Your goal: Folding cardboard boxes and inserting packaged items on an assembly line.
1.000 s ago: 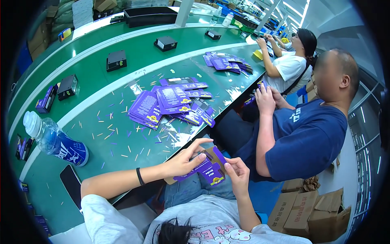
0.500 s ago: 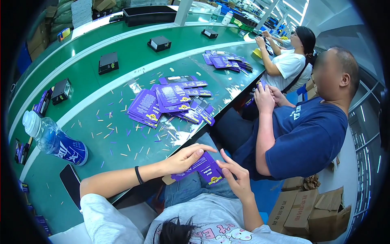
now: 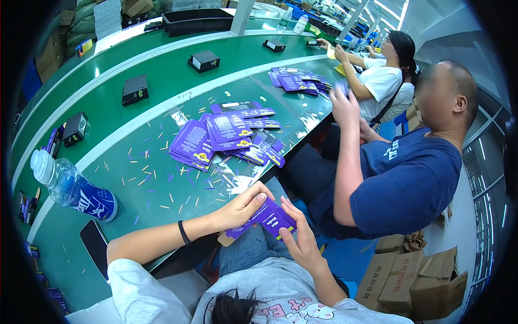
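Over my lap, just off the table's near edge, is a purple printed carton (image 3: 274, 220) with a yellow strip, partly folded into shape. My left hand (image 3: 245, 206) grips its upper left side, thumb on the printed face and fingers behind. From the right, my right hand (image 3: 303, 240) closes on the other end, the thumb pressing near the yellow strip. A brown cardboard flap shows at the carton's lower left end. Beyond my hands lies a loose pile of flat purple cartons (image 3: 229, 129) on the green table (image 3: 113, 156).
Thin paper scraps litter the table. A blue-labelled bottle (image 3: 81, 189) and a phone (image 3: 94, 243) lie on my left. Black box-shaped devices (image 3: 135, 89) sit along the green conveyor. A co-worker in dark blue (image 3: 399, 178) sits close on my right; cardboard boxes (image 3: 399, 286) stand behind.
My right hand has closed from spread fingers onto the carton, which has tilted slightly. The black devices have shifted leftward along the conveyor. The nearest co-worker's hand has risen.
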Tool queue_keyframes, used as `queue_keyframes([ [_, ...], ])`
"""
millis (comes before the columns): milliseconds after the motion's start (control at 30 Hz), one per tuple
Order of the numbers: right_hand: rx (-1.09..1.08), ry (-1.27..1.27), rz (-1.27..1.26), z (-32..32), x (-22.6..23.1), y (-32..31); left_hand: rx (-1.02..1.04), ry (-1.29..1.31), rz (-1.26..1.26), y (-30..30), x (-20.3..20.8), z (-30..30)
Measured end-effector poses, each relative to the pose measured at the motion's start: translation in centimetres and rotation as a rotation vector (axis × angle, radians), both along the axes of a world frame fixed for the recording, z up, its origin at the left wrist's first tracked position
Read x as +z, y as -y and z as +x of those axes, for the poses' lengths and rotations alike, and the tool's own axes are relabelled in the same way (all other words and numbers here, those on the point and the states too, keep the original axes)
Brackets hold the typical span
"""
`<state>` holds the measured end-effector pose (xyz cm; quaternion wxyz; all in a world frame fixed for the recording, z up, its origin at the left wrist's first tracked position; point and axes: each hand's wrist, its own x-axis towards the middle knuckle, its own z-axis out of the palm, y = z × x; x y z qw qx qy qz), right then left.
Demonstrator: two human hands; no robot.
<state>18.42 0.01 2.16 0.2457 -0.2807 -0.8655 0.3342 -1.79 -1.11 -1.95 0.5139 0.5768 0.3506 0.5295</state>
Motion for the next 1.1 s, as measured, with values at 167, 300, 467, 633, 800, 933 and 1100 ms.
queue_keyframes([
  [167,-0.074,-0.174,-0.072,-0.9,-0.3,0.9,0.012,0.081,-0.051,-0.1,0.4,0.6],
  [300,-0.298,-0.547,-0.293,-1.2,-0.4,1.8,-0.003,0.162,-0.147,0.0,0.8,0.7],
  [467,-0.323,-0.6,-0.375,-0.7,-0.6,1.2,0.05,0.135,-0.039,-0.6,-0.1,0.7],
  [633,-0.324,-0.597,-0.412,-0.4,-0.5,0.5,0.166,0.006,0.212,-0.8,-0.5,0.8],
  [800,-0.303,-0.389,-0.12,0.1,-0.7,-0.1,0.037,0.135,-0.134,-0.1,0.5,0.4],
  [933,-0.316,-0.283,0.267,0.2,-0.6,-0.6,0.071,0.13,-0.159,-0.3,0.1,0.6],
  [1100,-0.308,-0.16,0.358,-1.1,0.5,0.0,0.202,-0.035,-0.044,-0.5,-0.4,1.1],
])
